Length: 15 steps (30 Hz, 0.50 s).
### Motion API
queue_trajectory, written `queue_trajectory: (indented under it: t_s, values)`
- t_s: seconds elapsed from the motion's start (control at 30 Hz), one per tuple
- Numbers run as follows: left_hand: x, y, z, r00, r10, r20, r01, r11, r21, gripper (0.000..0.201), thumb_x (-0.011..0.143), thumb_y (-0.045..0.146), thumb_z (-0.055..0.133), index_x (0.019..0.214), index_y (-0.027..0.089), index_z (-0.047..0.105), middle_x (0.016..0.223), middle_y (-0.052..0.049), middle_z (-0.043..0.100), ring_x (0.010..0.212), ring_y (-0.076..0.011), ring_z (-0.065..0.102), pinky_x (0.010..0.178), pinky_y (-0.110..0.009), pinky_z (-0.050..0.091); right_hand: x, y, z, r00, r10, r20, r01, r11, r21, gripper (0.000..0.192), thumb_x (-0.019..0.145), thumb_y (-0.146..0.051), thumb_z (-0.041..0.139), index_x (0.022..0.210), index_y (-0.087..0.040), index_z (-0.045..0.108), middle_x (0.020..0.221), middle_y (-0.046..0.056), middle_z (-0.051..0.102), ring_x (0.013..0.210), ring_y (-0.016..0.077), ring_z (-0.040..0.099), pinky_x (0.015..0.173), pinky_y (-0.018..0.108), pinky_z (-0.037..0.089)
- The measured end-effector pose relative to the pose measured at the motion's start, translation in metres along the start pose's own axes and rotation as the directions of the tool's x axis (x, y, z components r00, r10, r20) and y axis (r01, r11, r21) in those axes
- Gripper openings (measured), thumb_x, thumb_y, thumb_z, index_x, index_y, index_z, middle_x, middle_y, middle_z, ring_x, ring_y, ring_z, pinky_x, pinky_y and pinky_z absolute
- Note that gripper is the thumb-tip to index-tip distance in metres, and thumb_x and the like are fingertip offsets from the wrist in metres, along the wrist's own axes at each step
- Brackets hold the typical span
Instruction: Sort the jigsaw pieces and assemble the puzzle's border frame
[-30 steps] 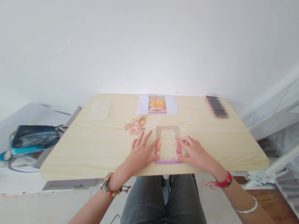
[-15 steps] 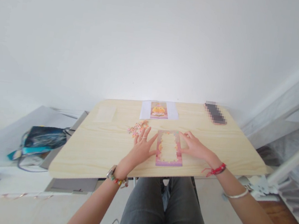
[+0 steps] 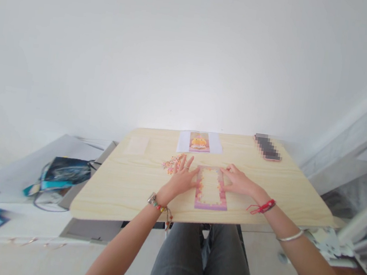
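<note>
A pink and purple jigsaw frame (image 3: 211,206) with a bare middle lies flat on the table near its front edge. My left hand (image 3: 180,183) is at the frame's left side, fingers spread, with thumb and index fingertip against that edge. On the opposite side, my right hand (image 3: 239,182) rests its thumb and index finger by the right edge, the other fingers loosely bent. Neither hand lifts the frame. A heap of small colourful puzzle pieces (image 3: 170,164) lies just beyond my left fingers, which partly cover it.
Toward the wall on the wooden table (image 3: 122,192) lies a white sheet with a printed picture (image 3: 199,143) of a yellow figure. A phone (image 3: 268,147) sits at the far right corner, a pale translucent sheet (image 3: 137,145) at the left. Left of the table is a dark bag (image 3: 67,170).
The camera view has shifted slightly, so the table appears lower and further right. My left hand has moved a little closer along the frame's left edge. The frame stays about where it was.
</note>
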State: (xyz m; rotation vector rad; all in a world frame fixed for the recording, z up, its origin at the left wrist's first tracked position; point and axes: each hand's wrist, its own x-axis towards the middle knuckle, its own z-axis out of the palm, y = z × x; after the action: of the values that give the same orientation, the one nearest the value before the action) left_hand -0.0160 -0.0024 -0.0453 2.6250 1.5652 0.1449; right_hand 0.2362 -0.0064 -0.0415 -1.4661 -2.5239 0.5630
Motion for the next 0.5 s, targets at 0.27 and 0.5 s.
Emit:
queue_trajectory:
  t_s: [0.27,0.5]
  values:
    - [-0.0026,-0.0005,0.001,1.0,-0.014,0.003,0.014,1.0,0.001,0.058,0.077,0.049,0.059,0.129,0.03,0.044,0.149,-0.014,0.015,0.135,-0.0413,0.003,0.1,-0.065,0.017,-0.0012,-0.0042,-0.0013,1.0,0.008,-0.013,-0.008,1.0,-0.005,0.071,0.069,-0.043,0.066,0.133,-0.024,0.04,0.117,0.011,0.044,0.102,0.0257,0.045,0.089,0.038,0.038]
    - [-0.0081,-0.0034,0.0032,0.999,-0.025,-0.042,0.025,1.0,0.004,0.057,0.074,0.047,0.062,0.127,0.032,0.047,0.148,-0.013,0.018,0.135,-0.0413,0.006,0.1,-0.065,0.017,-0.0005,-0.0076,0.0027,1.0,0.003,-0.02,-0.003,0.999,-0.034,0.065,0.069,-0.045,0.065,0.127,-0.022,0.046,0.112,0.011,0.044,0.099,0.0258,0.047,0.086,0.039,0.039]
